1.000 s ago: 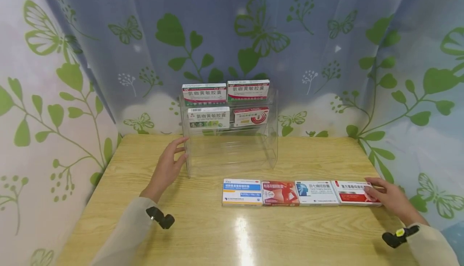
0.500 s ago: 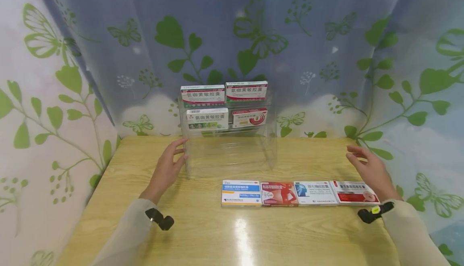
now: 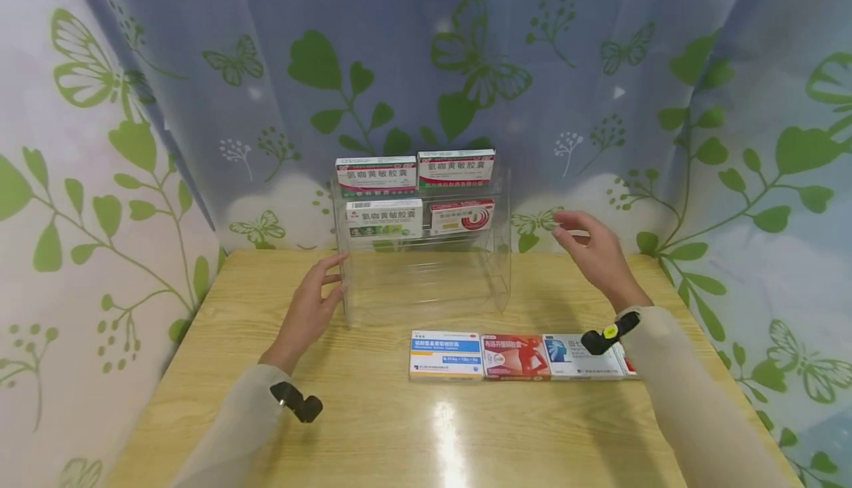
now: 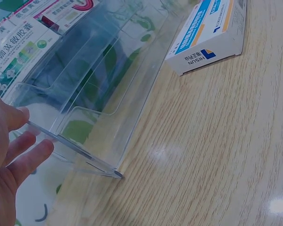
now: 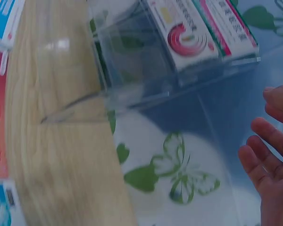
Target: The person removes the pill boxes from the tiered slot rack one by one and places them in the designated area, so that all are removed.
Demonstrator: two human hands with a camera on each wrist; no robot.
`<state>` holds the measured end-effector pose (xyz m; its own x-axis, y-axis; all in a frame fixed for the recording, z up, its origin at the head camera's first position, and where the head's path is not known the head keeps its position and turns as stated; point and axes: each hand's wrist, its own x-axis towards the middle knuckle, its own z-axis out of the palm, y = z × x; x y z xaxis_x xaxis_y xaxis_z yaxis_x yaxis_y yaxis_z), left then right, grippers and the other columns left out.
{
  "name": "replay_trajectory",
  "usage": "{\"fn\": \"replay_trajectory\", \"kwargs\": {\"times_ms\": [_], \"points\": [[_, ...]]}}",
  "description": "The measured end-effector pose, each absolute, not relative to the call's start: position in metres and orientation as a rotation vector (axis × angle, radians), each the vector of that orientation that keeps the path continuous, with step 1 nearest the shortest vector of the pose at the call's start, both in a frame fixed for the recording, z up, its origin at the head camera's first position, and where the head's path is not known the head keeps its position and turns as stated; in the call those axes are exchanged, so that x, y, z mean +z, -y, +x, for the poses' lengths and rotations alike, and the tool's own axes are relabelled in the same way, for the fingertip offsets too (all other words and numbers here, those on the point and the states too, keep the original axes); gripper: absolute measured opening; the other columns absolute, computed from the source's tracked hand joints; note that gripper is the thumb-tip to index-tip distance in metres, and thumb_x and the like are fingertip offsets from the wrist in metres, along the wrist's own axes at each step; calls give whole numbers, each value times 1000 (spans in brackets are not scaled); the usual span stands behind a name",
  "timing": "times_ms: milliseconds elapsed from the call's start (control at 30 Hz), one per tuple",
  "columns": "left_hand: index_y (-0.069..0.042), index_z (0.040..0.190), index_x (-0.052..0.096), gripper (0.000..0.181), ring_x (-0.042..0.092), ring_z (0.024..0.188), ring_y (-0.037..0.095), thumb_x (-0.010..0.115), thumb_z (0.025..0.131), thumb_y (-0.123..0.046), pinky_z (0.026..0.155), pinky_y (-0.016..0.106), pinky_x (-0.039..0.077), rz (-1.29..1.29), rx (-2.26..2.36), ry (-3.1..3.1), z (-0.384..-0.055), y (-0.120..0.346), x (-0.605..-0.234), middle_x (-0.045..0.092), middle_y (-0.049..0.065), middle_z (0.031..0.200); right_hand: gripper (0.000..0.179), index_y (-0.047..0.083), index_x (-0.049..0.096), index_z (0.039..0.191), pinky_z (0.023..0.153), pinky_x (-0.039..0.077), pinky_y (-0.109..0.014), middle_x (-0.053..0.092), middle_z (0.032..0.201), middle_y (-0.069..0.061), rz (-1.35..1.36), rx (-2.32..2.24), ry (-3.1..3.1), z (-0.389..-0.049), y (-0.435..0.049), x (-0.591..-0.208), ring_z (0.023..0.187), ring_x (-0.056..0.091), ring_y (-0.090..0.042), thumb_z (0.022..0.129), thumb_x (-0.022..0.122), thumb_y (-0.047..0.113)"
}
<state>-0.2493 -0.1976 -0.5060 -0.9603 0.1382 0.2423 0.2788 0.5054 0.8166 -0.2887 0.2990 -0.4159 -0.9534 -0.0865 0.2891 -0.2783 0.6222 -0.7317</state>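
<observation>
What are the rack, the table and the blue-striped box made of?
The rack looks like clear, shiny plastic: things behind show through. The table looks glossy, wood or a wood print: grain lines, bright glare. The blue-striped box is probably smooth printed card: flat sides, crisp edges.

Beige sleeves (image 3: pixel 229 421) meet black wrist cameras (image 3: pixel 308 408), the right one yellow-marked.

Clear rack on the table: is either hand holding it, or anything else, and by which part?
The left hand touches the clear rack at its left side; whether it truly grips there cannot be told. The right hand holds nothing.
</observation>
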Motion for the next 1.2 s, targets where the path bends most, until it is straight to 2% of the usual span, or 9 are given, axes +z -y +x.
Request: {"fn": "replay_trajectory", "kwargs": {"times_ms": [67,167,433,600,867,1033,1200], "points": [[-21,166,43,61,59,142,44,61,111,-3,102,60,63,-361,-1444,2598,-249,197,-505,41,18,171,45,11,62,152,116,52,-58,64,151,-16,346,1278,2599,-295,-285,-410,136,60,-34,113,62,34],[-20,166,43,60,59,142,45,61,111,-3,102,60,63,-357,-1437,2599,-249,197,-505,41,18,170,44,10,61,152,120,50,-60,63,152,-16,398,1320,2594,-303,-264,-400,140,59,-36,113,63,31],[-20,166,43,60,59,141,45,60,111,-2,102,61,63,-339,-1425,2605,-249,196,-505,41,18,170,48,8,56,158,124,48,-58,54,162,-21,561,1327,2688,-318,-219,-382,151,51,-42,114,62,24],[-21,166,43,60,59,142,43,60,111,-3,103,61,63,-339,-1434,2606,-248,196,-504,40,17,171,49,9,54,159,125,48,-57,51,164,-17,594,1287,2741,-327,-204,-381,155,46,-39,114,62,25],[-21,166,43,59,59,142,43,60,112,-4,103,61,63,-344,-1437,2605,-248,196,-503,40,17,172,44,3,59,154,118,53,-58,52,162,-20,649,1215,2744,-332,-187,-383,151,49,-40,114,61,20],[-21,166,43,59,59,142,43,60,112,-5,102,61,63,-347,-1444,2604,-249,196,-505,40,17,172,40,2,62,151,112,57,-57,57,159,-20,627,1050,2793,-336,-179,-382,144,56,-40,113,61,15],[-22,166,42,60,59,142,42,60,112,-5,102,61,63,-344,-1444,2605,-249,197,-506,40,16,171,35,2,69,143,121,47,-58,66,147,-20,608,787,2820,-339,-174,-387,135,60,-41,109,66,9]]}}
